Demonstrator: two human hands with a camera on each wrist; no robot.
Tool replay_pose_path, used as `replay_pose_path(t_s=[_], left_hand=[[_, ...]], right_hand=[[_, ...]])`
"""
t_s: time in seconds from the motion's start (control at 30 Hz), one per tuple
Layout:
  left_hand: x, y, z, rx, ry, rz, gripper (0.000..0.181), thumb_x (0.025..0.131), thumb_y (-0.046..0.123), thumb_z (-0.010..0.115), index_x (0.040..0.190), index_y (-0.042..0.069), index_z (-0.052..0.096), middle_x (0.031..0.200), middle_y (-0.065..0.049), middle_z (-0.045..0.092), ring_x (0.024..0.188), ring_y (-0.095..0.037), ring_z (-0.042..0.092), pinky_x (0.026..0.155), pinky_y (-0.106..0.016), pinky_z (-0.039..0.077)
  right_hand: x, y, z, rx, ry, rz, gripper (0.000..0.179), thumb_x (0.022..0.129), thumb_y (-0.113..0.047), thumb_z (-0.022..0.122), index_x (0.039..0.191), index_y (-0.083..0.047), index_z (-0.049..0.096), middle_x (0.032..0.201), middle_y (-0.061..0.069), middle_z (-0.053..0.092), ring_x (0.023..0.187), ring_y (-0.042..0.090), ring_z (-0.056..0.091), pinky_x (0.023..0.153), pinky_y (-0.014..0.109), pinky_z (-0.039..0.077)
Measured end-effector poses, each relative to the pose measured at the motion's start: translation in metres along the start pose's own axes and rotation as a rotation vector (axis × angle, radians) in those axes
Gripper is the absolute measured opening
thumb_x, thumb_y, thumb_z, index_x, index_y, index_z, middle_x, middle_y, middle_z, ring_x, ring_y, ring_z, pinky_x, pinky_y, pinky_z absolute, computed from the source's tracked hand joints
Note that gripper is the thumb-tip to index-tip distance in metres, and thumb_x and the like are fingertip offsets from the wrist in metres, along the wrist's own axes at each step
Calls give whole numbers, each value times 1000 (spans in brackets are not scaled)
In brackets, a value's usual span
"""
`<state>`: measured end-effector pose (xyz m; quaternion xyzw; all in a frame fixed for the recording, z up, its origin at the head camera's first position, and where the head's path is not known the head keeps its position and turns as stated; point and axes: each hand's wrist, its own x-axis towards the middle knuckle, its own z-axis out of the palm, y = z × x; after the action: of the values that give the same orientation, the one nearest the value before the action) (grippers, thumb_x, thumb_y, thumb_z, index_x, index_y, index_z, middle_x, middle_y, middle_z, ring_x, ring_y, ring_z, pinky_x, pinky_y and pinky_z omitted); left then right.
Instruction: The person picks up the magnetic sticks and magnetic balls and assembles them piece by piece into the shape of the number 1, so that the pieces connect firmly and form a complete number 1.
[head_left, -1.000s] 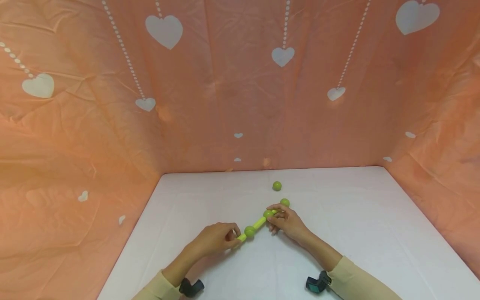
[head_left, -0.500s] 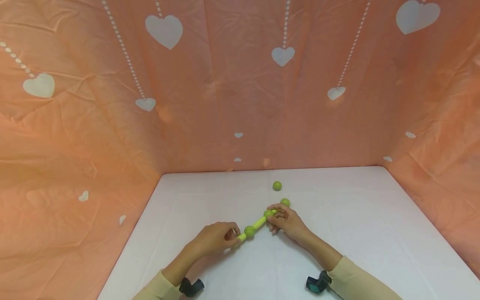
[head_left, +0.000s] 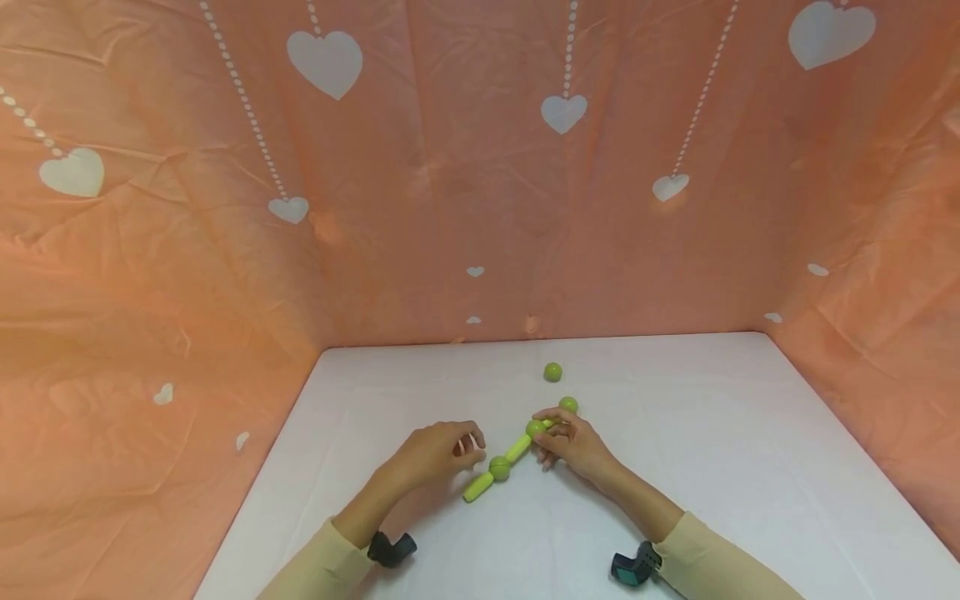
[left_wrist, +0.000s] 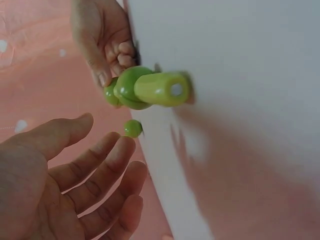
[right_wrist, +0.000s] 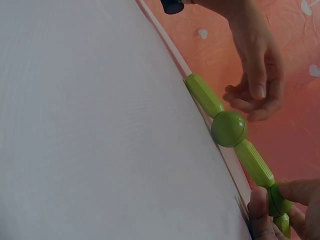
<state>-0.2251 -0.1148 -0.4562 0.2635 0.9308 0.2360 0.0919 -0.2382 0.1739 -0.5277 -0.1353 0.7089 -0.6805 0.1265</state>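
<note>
A chain of green balls and yellow-green rods lies slantwise on the white table in the head view. Its near rod (head_left: 477,487) joins a ball (head_left: 499,468), then a middle rod (head_left: 518,448) and a second ball (head_left: 536,428). My right hand (head_left: 576,446) pinches that second ball between thumb and fingers, partly hiding a further short rod beyond it. Another ball (head_left: 568,405) sits at the far end. My left hand (head_left: 437,450) hovers just left of the near rod, apart from it, its fingers loosely bent and holding nothing. A pale tip shows on the rod's end (left_wrist: 176,90).
A loose green ball (head_left: 552,372) rests near the back of the white table (head_left: 712,417). Orange cloth (head_left: 427,233) with pale hearts hangs along the back and both sides. Dark devices (head_left: 392,550) are strapped to both wrists.
My left hand has let go of the near rod and moved slightly up and away, so the whole rod now shows. The right hand keeps its hold on the ball.
</note>
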Motion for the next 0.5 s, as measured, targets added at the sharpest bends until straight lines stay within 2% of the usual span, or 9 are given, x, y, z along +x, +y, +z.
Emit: replay_pose_path(t_s=[0.23,0.5], left_hand=[[19,6,-7,5,0,20,12,103,30,74,111,21,73,90,10,69,77,-8,60,68,-31,50],[40,3,-12,27,13,37,9,103,28,73,111,23,72,94,8,70,80,-10,60,71,-33,51]], right_hand=[[1,2,0,10,3,3,45,105,-5,69,143,10,51,89,13,72,77,17,69,69,30,62],[0,0,1,-7,13,8,43,104,-5,69,142,9,52,86,11,71,73,17,69,68,29,61]])
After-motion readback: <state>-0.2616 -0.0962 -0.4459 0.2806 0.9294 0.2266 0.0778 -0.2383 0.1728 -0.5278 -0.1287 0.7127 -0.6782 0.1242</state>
